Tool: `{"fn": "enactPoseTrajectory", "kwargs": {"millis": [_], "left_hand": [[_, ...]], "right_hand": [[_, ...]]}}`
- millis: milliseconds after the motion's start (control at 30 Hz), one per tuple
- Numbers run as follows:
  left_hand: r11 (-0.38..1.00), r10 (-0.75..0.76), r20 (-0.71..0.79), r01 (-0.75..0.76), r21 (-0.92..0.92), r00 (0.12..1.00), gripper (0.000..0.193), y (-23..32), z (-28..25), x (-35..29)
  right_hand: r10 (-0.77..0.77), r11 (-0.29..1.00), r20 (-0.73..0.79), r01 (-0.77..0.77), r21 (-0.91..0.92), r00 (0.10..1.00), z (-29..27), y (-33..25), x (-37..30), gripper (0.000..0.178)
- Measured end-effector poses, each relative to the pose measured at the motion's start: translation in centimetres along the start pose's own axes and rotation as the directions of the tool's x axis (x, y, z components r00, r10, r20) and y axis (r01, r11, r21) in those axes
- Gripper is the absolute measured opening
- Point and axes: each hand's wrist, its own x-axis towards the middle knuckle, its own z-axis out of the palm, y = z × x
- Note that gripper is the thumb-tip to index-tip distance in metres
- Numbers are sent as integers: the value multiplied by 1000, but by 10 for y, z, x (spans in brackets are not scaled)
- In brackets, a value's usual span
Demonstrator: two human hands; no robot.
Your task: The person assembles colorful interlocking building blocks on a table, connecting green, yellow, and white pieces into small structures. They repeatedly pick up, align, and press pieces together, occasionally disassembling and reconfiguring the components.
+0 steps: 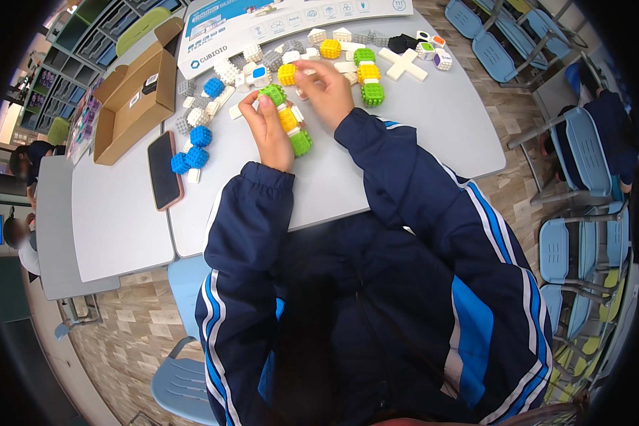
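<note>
My left hand (pixel 270 135) pinches the upper green block (pixel 272 94) of a short chain. Below it in the chain come a yellow block (pixel 288 119) and another green block (pixel 300 143), with white connectors between them. Just to the right, the bent fingers of my right hand (pixel 328 94) close at the edge of a studded yellow block (pixel 287 74); part of this grip is hidden. A second green-and-yellow chain (pixel 368 74) lies beyond my right hand. Several blue blocks (pixel 200 136) with white connectors rest left of my left hand.
Loose white and grey blocks (pixel 227 71) spread along the far side. A large printed box (pixel 263 35) stands behind them. An open cardboard box (pixel 136 106) and a phone (pixel 165 170) lie left. A white cross piece (pixel 402 65) and printed cubes (pixel 442 59) sit at far right.
</note>
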Motion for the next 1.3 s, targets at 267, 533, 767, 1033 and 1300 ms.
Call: {"fn": "enactPoseTrajectory", "kwargs": {"millis": [267, 533, 767, 1033, 1300], "left_hand": [[948, 185, -101, -151, 281, 978, 37, 3, 4, -4], [907, 230, -130, -164, 388, 965, 36, -3, -3, 1], [930, 156, -129, -102, 353, 979, 35, -2, -4, 3], [970, -46, -25, 50, 239, 999, 30, 4, 0, 4], [987, 87, 20, -89, 131, 996, 34, -3, 1, 3]], "right_hand": [[76, 987, 157, -53, -151, 985, 11, -20, -23, 33], [67, 990, 340, -22, -136, 938, 7, -20, -23, 28], [-115, 961, 277, 177, -212, 954, 8, -19, -26, 26], [59, 988, 154, -36, -150, 986, 6, 0, -20, 28], [-24, 985, 128, 46, -169, 992, 7, -6, -22, 25]]}}
